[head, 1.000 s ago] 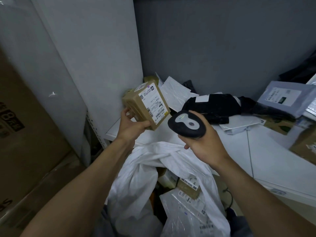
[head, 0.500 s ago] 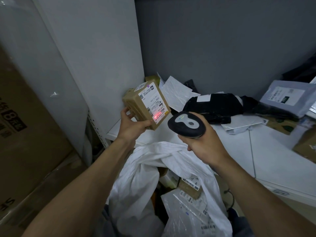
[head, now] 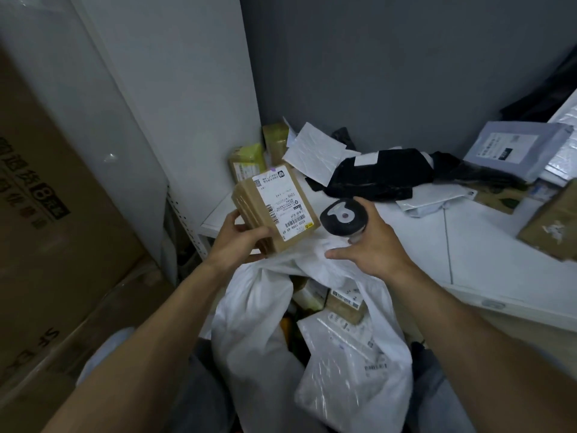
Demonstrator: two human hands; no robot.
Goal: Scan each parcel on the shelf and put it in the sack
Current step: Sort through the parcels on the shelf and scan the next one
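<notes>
Jutting forward from left grip (head: 237,242): brown parcel (head: 281,198); right grip (head: 374,245) holds scanner (head: 343,217).

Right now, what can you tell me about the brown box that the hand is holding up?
The brown box looks like cardboard, closed, with a white shipping label on its top face, printed with barcodes. It is tilted, gripped at its near end by the left hand, just above the white sack rim. The scanner sits close beside it, not touching.
</notes>
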